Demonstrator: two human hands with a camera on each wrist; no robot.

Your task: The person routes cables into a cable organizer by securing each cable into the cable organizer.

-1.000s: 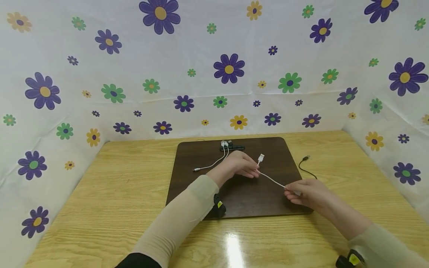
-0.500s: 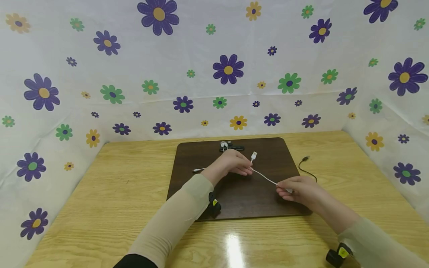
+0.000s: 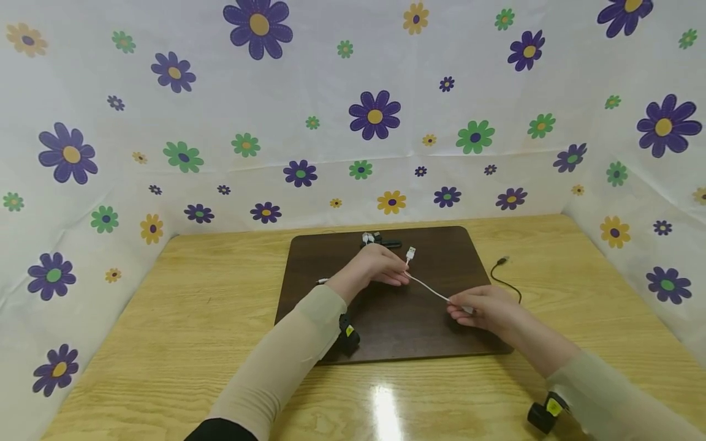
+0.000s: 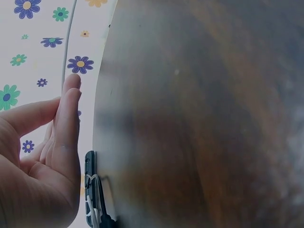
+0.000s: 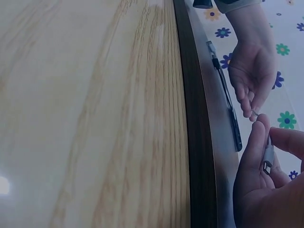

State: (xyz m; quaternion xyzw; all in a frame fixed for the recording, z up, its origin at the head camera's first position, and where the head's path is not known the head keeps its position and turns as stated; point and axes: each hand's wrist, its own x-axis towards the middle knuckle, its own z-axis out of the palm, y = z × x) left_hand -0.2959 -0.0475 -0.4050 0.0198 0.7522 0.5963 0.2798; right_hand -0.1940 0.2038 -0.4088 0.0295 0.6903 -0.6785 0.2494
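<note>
A white USB cable (image 3: pixel 429 288) stretches in the air between my two hands, above the dark brown board (image 3: pixel 397 331). My left hand (image 3: pixel 380 264) pinches it between thumb and fingers just below its USB plug (image 3: pixel 410 253), which points up past the fingertips. The right hand (image 3: pixel 482 308) pinches the other end, where a small white connector (image 5: pixel 268 159) with a metal tip lies against the fingers in the right wrist view. In the left wrist view, my left hand (image 4: pixel 52 152) has its thumb against the index finger.
At the board's back lies a black strip (image 3: pixel 392 244) with white plugs (image 3: pixel 368 237) at its left end; their cables run behind my left hand. A black cable (image 3: pixel 504 282) lies on the wooden table (image 3: pixel 209 306) to the right. Flowered cloth (image 3: pixel 320 79) hangs behind.
Both hands have moved left, carrying the white USB cable between them. My left arm now covers more of the cable lying on the board.
</note>
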